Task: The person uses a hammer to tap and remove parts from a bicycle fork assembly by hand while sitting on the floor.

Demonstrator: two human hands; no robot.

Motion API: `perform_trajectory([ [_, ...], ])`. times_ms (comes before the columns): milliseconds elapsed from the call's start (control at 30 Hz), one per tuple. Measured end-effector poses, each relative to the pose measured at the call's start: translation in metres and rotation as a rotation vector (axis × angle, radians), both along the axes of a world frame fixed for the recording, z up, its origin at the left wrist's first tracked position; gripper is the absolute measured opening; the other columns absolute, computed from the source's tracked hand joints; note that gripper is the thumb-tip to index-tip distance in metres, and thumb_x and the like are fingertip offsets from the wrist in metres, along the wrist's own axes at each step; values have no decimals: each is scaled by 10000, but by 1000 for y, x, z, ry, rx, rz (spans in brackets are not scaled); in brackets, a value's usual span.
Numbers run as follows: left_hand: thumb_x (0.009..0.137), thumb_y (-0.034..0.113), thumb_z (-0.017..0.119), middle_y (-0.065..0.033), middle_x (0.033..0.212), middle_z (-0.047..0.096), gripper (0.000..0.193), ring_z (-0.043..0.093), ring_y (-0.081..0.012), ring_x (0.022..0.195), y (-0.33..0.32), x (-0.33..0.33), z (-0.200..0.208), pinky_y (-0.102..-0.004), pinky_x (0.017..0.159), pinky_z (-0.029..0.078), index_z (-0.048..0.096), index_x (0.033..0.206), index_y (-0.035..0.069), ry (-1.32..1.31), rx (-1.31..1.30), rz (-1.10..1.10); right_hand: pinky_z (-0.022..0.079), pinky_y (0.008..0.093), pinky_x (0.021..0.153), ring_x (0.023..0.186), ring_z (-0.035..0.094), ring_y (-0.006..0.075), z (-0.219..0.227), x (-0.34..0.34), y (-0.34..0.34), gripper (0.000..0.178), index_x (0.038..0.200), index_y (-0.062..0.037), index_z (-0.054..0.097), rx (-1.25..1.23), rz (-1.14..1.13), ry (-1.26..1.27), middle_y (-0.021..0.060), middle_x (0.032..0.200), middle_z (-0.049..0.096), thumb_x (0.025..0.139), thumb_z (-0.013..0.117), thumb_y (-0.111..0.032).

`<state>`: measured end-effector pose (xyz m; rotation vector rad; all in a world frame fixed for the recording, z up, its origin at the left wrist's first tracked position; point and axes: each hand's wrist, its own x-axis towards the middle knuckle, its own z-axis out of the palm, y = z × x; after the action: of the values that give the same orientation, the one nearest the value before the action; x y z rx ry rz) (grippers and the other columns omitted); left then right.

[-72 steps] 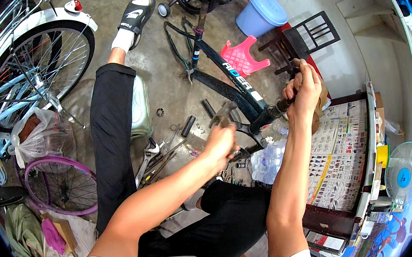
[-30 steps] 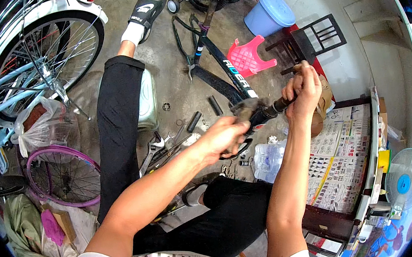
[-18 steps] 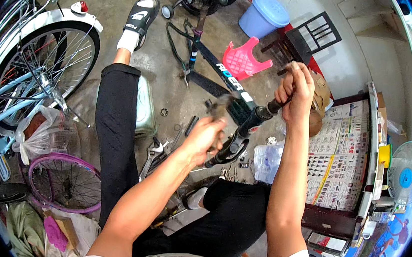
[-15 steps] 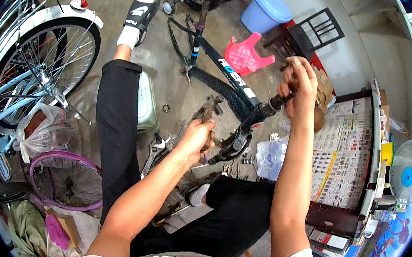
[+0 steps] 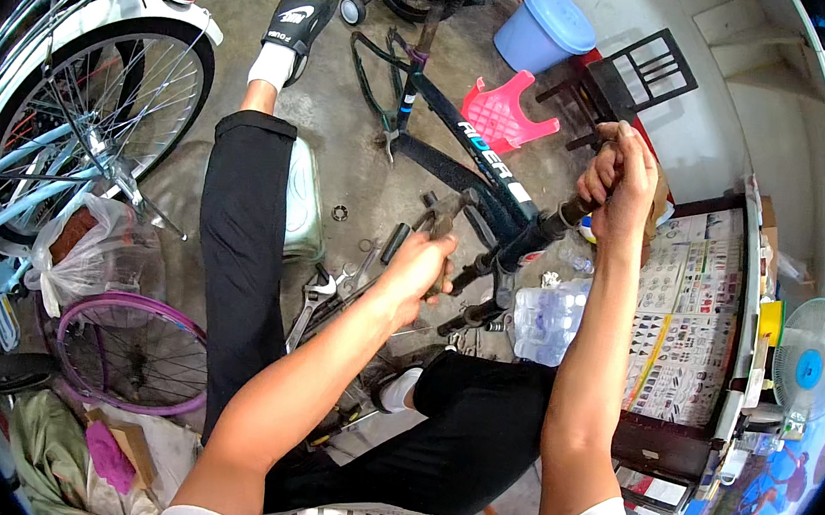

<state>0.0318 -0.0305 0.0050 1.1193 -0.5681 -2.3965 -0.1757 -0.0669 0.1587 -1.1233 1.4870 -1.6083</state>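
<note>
Holding hammer [image 5: 446,223] near bicycle frame [image 5: 512,214] bearing white lettering [image 5: 485,152].

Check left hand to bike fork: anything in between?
Nothing visible: the left hand, gripping a hammer-like tool, sits just left of the fork in the picture, with no object showing in the gap. One view can't settle depth.

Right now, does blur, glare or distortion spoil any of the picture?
Head view: the bicycle frame reads clearly; head view: the hammer in the left hand looks slightly soft; head view: clear plastic shows bright highlights; head view: corners go black.
</note>
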Motion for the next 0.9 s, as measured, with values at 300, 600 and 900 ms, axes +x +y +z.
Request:
perform_trajectory([
  [300,1010,297,604,-6,780,556,231,507,-103,513,-10,-25,39,-265,395,310,550,1086,86,213,-177,-238,310,243,413,405,325,59,0,-12,7,282,1099,34,649,-26,190,94,-10,581,433,1035,569,-229],
  [600,1022,318,605,5,765,550,216,501,-88,508,-13,-26,47,-259,386,316,565,1050,108,484,-73,-275,297,251,410,409,325,62,0,-16,8,247,1071,21,642,-31,204,24,-19,577,423,1032,576,-213],
  [900,1030,388,549,-42,866,567,405,560,-125,600,19,-12,-2,-270,455,397,538,1232,38,-75,-213,-136,321,243,443,501,388,69,-15,-35,13,236,1171,4,627,-173,76,34,-18,696,457,1025,589,-177],
])
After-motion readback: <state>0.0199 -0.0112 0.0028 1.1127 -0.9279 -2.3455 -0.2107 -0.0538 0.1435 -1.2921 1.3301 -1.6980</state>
